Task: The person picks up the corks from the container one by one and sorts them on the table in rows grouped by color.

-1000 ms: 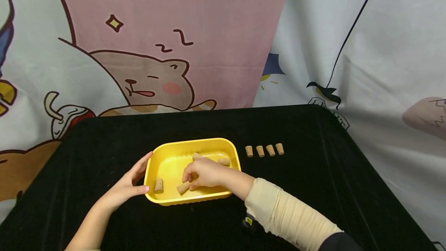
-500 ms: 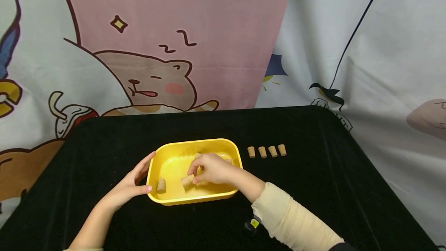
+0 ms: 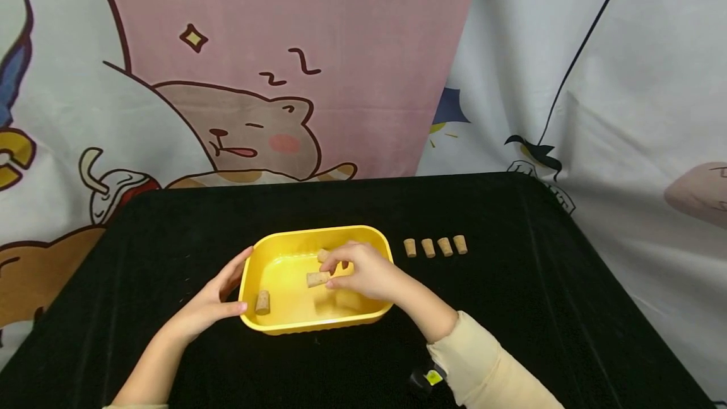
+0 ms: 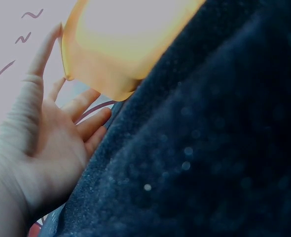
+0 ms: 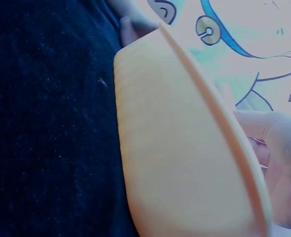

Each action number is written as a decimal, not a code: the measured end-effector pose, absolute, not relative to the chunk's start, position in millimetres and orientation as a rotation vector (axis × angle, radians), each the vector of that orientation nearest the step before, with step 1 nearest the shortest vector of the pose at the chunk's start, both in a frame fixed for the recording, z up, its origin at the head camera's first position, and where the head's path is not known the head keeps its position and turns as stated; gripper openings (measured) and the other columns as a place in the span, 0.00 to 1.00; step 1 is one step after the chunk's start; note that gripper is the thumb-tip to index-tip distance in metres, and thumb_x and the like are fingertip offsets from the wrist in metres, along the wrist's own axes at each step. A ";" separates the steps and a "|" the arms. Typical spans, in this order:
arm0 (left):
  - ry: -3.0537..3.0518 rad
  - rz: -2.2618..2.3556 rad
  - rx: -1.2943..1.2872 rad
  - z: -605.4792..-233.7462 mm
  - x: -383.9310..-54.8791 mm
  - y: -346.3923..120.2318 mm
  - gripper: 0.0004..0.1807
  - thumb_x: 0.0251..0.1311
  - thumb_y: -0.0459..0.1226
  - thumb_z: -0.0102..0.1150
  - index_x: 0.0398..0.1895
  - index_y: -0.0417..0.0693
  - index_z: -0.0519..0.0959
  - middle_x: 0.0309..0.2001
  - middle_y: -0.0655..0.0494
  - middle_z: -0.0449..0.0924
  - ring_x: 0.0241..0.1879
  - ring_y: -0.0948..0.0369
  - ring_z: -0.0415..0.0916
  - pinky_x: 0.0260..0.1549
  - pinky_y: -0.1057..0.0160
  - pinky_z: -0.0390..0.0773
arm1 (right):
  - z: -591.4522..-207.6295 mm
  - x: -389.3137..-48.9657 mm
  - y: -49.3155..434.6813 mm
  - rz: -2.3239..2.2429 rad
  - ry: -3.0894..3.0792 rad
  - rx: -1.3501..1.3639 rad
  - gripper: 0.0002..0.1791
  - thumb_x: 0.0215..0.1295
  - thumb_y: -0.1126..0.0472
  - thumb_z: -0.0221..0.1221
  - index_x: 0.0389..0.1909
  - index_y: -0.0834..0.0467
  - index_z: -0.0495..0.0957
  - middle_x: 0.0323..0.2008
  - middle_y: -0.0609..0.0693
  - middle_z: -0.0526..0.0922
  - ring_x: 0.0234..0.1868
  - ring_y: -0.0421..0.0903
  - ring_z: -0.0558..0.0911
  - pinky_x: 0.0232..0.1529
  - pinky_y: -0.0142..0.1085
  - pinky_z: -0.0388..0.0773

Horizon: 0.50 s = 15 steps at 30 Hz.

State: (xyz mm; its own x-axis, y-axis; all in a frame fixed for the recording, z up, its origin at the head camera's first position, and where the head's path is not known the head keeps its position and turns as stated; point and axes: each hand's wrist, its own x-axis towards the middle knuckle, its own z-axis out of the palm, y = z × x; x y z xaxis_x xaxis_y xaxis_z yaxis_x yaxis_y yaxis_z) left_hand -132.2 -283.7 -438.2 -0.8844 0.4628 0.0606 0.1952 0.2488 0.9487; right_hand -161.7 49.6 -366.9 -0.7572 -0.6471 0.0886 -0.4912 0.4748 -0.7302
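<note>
Seven visible corks — one yellow tray, one left hand, one right hand.

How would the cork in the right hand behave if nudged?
The cork is probably light, judging by its tan, cork-like surface. Its rounded side suggests it could roll. Pinched by the right hand, it shows no bend, so it's likely stiff.

Behind the black-covered table hangs a pink-and-white backdrop printed with a cartoon animal and a small star.
</note>
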 end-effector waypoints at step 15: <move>2.316 1.672 0.601 -437.1 -130.2 -282.8 0.44 0.61 0.38 0.56 0.76 0.51 0.44 0.73 0.37 0.46 0.67 0.31 0.47 0.53 0.24 0.50 | -356.7 -143.4 88.4 -1.377 2.668 -0.845 0.09 0.55 0.59 0.69 0.38 0.50 0.83 0.34 0.41 0.78 0.36 0.50 0.75 0.34 0.39 0.74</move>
State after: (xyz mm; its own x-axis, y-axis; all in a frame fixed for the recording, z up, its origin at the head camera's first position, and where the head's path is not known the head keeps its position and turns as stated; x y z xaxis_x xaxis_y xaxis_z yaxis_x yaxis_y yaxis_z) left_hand -130.2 -282.8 -437.1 -0.8916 0.4492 0.0578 0.1961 0.2678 0.9433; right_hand -143.4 88.4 -356.7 -0.8530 -0.4734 0.2198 -0.4535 0.4637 -0.7612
